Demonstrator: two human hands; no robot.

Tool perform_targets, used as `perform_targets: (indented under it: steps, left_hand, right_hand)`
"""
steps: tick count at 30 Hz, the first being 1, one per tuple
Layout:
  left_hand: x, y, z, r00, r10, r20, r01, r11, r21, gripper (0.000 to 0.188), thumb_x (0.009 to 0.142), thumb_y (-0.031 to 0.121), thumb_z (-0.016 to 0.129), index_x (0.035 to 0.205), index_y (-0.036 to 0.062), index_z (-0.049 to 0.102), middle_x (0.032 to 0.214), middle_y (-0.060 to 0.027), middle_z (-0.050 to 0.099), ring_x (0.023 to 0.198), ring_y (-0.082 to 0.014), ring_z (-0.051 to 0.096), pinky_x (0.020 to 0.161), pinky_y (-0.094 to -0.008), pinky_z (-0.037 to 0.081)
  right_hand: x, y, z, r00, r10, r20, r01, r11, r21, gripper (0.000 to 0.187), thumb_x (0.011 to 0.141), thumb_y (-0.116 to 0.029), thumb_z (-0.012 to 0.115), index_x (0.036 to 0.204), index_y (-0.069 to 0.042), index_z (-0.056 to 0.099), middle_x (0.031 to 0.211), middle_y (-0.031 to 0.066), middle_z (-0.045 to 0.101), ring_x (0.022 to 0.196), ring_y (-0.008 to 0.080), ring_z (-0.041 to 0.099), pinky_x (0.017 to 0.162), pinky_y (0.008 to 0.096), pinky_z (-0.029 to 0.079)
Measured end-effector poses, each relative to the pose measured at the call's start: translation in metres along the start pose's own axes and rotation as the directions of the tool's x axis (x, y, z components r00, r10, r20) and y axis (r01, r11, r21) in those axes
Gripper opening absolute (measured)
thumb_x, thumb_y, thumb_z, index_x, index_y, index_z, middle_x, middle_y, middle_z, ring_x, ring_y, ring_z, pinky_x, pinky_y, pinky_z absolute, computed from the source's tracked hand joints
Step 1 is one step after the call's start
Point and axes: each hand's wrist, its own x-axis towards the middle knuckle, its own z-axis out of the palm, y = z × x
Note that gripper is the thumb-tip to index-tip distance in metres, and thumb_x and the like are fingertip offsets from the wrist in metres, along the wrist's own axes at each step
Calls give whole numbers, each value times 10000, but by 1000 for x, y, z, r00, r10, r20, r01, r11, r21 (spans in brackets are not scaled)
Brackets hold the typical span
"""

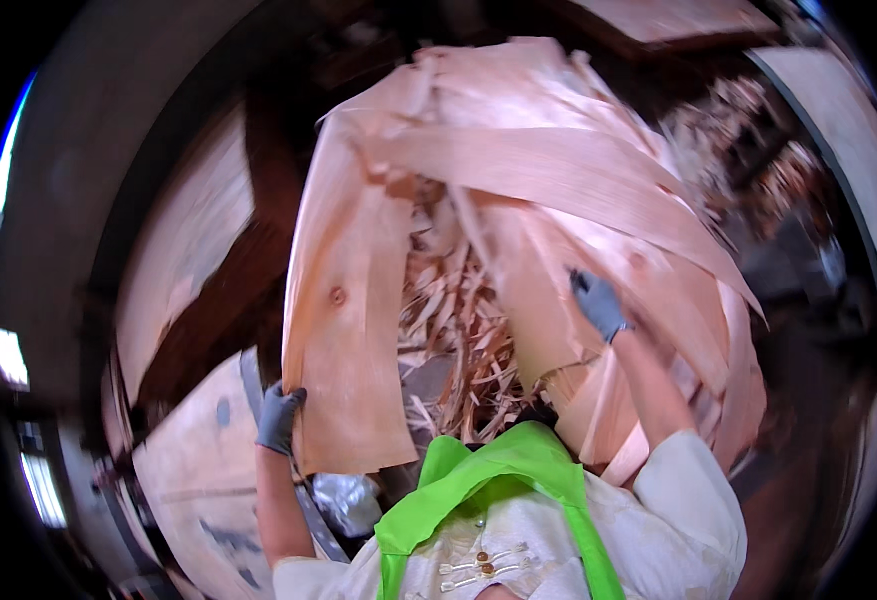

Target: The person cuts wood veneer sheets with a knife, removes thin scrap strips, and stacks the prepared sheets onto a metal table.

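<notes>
My left hand, in a grey glove, grips the left edge of a long pale wood veneer sheet with a small knot in it. My right hand, gloved the same way, is over the veneer sheets on the right. Its fingers look curled, slightly blurred, and I cannot make out what they hold. Another wide veneer strip crosses the pile beyond both hands. Between the sheets lies a heap of thin wood scraps.
A bright green apron hangs at my front. Beside my left forearm is a crumpled clear plastic bag. Pale boards stand at the left. More wood scraps lie at the far right, near dark machinery-like shapes.
</notes>
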Motion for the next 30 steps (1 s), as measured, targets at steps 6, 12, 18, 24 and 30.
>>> perform_targets:
  steps: [6,12,18,24,30]
  left_hand:
    - [-101,32,-42,987,-87,-134,106,985,138,299,796,151,582,1014,-51,615,812,-11,595,726,-80,537,646,-262,465]
    - [-206,11,-55,965,-157,-209,196,964,181,292,796,104,583,1057,-29,596,833,-77,653,733,-143,583,686,-304,474]
    - [-323,-35,-34,953,-26,-302,205,789,579,328,784,95,573,1111,69,584,856,-206,620,766,-375,594,646,-417,475]
    - [-439,-75,0,922,-42,-385,221,874,434,374,762,40,546,1128,106,587,863,-200,614,778,-379,589,669,-435,470]
    - [-570,-154,4,851,-110,-514,321,884,341,385,752,9,516,1114,101,607,870,-214,607,778,-392,588,657,-427,472]
  right_hand:
    - [-32,-127,147,859,-280,428,-140,676,723,255,889,-209,542,1034,-2,575,880,105,669,615,155,597,544,279,462]
    - [-76,-245,218,609,-301,734,-634,372,678,333,915,-235,496,1184,-40,497,1083,80,619,872,191,625,615,283,486]
    - [-114,-273,302,481,-304,822,-838,116,533,364,946,-351,392,1213,-120,481,1182,63,558,1048,215,526,921,395,425]
    - [-182,-280,313,528,-565,635,-805,-93,586,545,940,-434,365,1349,-74,355,1337,105,445,1215,275,420,1032,417,330]
    - [-296,-305,284,622,-586,519,-661,-37,750,533,948,-371,370,1380,-67,296,1409,109,364,1279,256,353,1062,412,283]
